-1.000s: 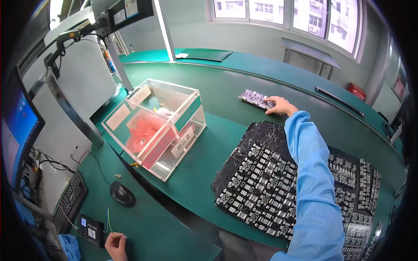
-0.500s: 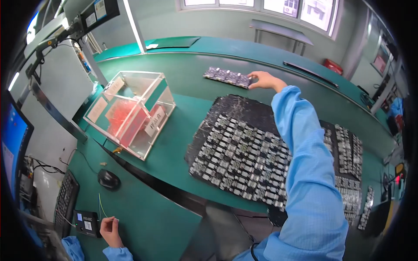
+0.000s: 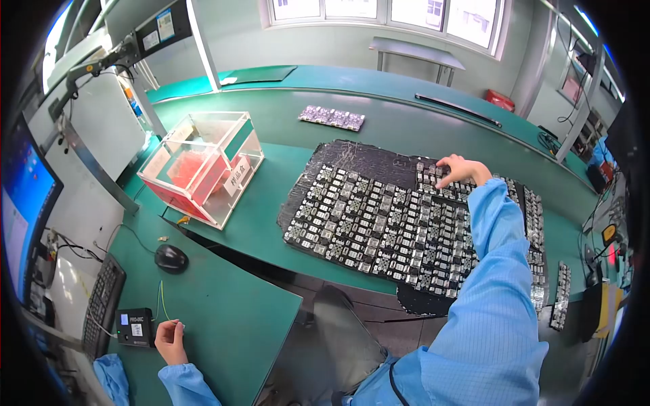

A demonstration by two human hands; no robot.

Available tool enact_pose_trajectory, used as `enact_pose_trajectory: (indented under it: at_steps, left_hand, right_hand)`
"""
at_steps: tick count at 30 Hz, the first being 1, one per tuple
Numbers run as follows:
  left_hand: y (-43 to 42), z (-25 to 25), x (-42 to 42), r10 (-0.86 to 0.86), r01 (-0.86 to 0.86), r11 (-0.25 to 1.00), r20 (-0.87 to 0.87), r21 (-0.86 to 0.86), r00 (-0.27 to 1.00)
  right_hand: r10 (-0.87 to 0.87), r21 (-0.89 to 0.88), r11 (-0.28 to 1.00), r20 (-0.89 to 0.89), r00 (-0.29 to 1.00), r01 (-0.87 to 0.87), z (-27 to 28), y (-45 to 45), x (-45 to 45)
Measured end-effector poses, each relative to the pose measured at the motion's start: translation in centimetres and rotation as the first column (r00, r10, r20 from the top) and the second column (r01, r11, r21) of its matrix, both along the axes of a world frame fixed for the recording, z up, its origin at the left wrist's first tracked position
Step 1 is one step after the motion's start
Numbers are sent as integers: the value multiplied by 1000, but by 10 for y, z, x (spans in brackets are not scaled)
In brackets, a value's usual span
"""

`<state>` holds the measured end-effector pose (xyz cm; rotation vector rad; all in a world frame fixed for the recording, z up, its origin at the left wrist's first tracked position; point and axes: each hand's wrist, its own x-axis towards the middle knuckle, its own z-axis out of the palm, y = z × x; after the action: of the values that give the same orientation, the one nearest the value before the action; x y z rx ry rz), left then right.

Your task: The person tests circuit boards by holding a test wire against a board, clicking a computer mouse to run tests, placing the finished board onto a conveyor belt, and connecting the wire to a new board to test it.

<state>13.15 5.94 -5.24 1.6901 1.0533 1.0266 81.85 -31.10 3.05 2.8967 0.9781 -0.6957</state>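
Note:
My right hand (image 3: 462,170) is over the printed circuit boards (image 3: 379,223) at the far right part of a black mat (image 3: 338,154). Its thumb and fingers are apart, close above or touching one board panel (image 3: 426,177); contact is not clear. Another circuit board panel (image 3: 332,118) lies by itself on the green bench beyond the mat. At lower left, my left hand (image 3: 170,343) is closed in a pinch. A thin yellow-green wire (image 3: 161,301) leads into its fingers from beside a black box tester (image 3: 135,327).
A clear acrylic box (image 3: 227,183) with red contents stands left of the mat. A mouse (image 3: 170,258), keyboard (image 3: 105,304) and monitor (image 3: 27,210) sit at left. A gap separates the near table (image 3: 223,325) from the bench. More board strips (image 3: 560,298) lie at right.
My right hand has let go of the board panel, which now lies on the bench, and has moved right and nearer, over the boards on the mat. My left hand keeps its pinch.

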Motion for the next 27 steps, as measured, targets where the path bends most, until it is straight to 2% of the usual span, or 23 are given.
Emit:
enact_pose_trajectory:
  at_steps: [1, 3, 5, 9, 15, 19, 22, 24, 25, 27]
  left_hand:
    - [2, -2, -5, 2, -2, 1000, 2, -1, 1000]
    - [2, -4, -11, -5, 5, 1000, -31, 16, 1000]
    - [3, -4, -7, -9, 10, 1000, -22, 7, 1000]
    - [3, -2, -6, -39, 39, 999, 20, -12, 999]
    - [0, -2, -2, -48, 48, 999, 54, -10, 997]
    - [1, -3, 0, -68, 70, 997, 41, -30, 997]
    - [2, -5, 3, -71, 72, 997, 51, -19, 996]
    - [1, -4, 3, -71, 72, 997, 47, -23, 996]
    - [1, -3, 3, -76, 77, 997, 41, -22, 996]
    - [-2, -3, 4, -62, 63, 998, 73, -18, 995]
  right_hand:
    - [2, -1, 1000, 2, 1000, -2, 1, -5, -6]
    - [3, -118, 993, 92, 996, 8, 2, -16, -13]
    - [-12, -109, 994, 108, 994, 24, -9, -25, -2]
    - [13, 30, 999, 126, 992, -17, -15, -27, 3]
    - [-130, 207, 973, 114, 985, 105, 1, -23, -2]
    - [-159, 304, 948, 202, 966, 93, 8, -25, 5]
    - [-209, 411, 906, 223, 952, 103, 28, -23, -8]
    - [-153, 515, 856, 318, 936, -35, 31, -19, 6]
    - [-148, 572, 814, 368, 918, -98, 39, -10, 2]
    - [-107, 768, 624, 270, 957, -147, 64, 19, -23]
